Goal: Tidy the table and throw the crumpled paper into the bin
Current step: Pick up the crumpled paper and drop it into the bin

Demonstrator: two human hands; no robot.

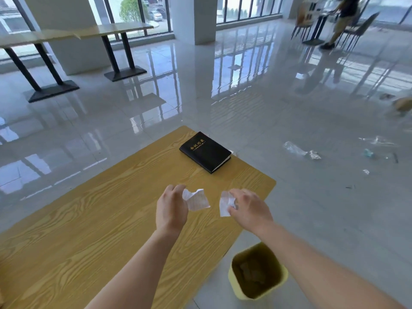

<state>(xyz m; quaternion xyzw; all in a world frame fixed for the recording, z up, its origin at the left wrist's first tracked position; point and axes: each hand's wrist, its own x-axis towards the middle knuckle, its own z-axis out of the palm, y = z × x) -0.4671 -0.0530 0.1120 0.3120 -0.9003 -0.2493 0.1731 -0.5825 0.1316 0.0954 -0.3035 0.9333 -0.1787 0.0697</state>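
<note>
Pinching one crumpled lined sheet [197, 200] by its left edge in the left hand [171, 208], curling the fingers narrowly round that edge and leaving most of the paper jutting out to the right of the fingertips. Gripping a second crumpled sheet [224, 206] in the right hand [249, 210], bunching it under bent fingers and showing a white corner just left of them. Holding both sheets over the wooden table [89, 219], near each other but apart. Facing a closed black notebook [205, 152] lying well beyond the fingertips, near the table's far corner. Standing over a yellow bin [258, 272] on the floor, below and behind the right fingers, just beside the table's edge. Looking past scraps of clear plastic [296, 149] lying on the tiles far to the right of the right fingers.
</note>
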